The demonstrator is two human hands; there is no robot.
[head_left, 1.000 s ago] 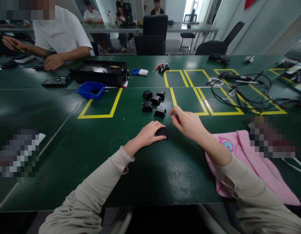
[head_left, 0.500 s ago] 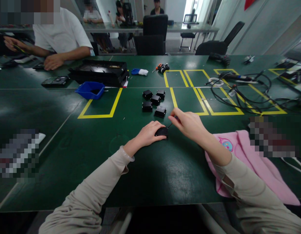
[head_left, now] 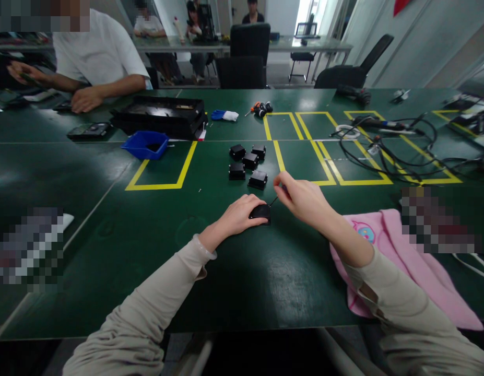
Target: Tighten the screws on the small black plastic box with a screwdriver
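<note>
Thumb and fingers of our left hand point(head_left: 244, 213) pinch a black box point(head_left: 260, 211) from two sides, right there on the green table point(head_left: 242, 282), and we hold it just left of our right hand point(head_left: 300, 196). Now that right hand: we have fingertips closed around a thin rod point(head_left: 273, 200), slanting down leftward, its low end at the box's far right corner! Touching or just short, we cannot tell. Beyond, five boxes point(head_left: 250, 160) sit in a loose cluster. On the right, a pink cloth point(head_left: 398, 261) shows beside our forearm. Far left, we spot a blue bin point(head_left: 142, 149) near a black tray point(head_left: 195, 121), while cables point(head_left: 377, 148) tangle across the far right.
</note>
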